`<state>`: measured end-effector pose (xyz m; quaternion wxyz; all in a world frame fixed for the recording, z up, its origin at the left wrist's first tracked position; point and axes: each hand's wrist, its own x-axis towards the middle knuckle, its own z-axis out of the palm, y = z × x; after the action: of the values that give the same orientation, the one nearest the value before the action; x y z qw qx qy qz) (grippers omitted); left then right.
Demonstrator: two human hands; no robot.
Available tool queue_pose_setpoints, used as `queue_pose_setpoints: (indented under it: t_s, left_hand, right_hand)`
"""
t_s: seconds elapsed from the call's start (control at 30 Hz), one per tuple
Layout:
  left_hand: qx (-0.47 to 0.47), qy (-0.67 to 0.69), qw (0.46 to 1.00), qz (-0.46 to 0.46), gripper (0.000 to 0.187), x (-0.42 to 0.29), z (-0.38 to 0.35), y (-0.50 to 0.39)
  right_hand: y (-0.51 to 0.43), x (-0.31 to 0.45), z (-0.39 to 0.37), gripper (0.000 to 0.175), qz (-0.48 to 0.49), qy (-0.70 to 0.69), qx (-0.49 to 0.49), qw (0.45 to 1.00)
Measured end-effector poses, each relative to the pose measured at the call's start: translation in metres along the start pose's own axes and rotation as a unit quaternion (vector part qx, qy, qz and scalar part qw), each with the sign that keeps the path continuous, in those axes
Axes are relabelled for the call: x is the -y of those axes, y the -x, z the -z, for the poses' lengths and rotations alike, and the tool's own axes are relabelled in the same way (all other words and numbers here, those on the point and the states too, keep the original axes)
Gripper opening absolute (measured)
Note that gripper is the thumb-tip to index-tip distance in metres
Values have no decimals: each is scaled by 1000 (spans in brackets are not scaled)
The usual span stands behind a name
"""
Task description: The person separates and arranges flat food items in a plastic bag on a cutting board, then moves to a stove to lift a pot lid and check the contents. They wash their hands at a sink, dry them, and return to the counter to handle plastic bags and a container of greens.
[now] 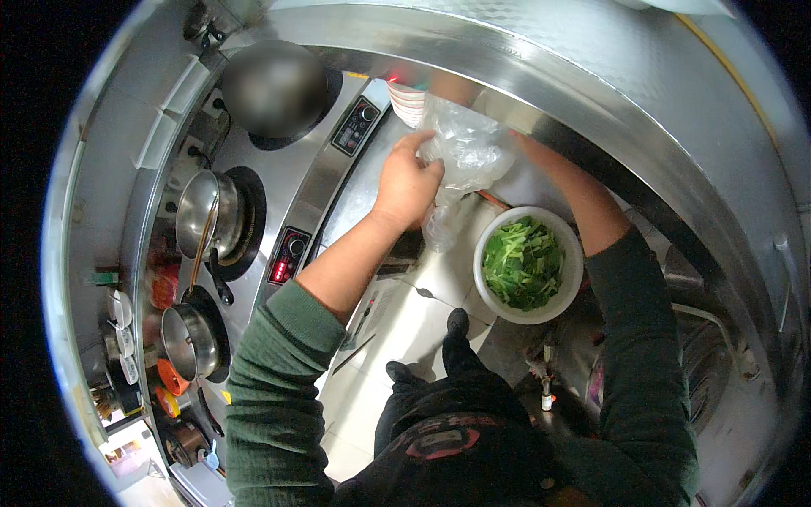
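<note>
Between my raised hands hangs a crumpled clear plastic bag [469, 146], its lower end dangling. My left hand [412, 174] grips the bag's left side with thumb and fingers. At the bag's upper right is my right hand [516, 139], mostly hidden behind the bag and the metal edge, so its fingers do not show. A white round tub [575, 266] of cut leafy greens [523, 263] stands below and to the right of the bag. Just behind the bag, at its upper left, is a stack of white bowls [405, 104] with red rims.
On the left runs a steel cooktop counter [279, 184] with control panels, one lit red. It carries a wok [275, 89], a steel pan [206, 212] with chopsticks across it, and a steel saucepan [190, 342]. A steel shelf edge [507, 57] curves overhead; a faucet [546, 386] is at lower right.
</note>
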<state>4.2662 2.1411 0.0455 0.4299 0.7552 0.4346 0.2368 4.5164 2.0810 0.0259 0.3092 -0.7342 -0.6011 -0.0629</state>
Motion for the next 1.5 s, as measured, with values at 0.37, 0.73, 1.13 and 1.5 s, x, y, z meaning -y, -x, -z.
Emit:
queue_pose_setpoints:
  t_s: [0.37,0.73,1.13,1.5]
  left_hand:
    - [31,222,974,-38,67,-7,-1,17]
    - [-24,602,791,107,36,-7,32,76]
    - [-42,651,747,128,46,30,75,119]
    - [-77,629,768,95,40,23,104,150]
  right_hand:
    - [48,54,16,27,18,-123,-10,992]
    - [66,86,52,50,-149,-535,170,814]
    - [62,146,35,41,-110,-673,92,726]
    - [50,197,0,16,-218,-591,113,768]
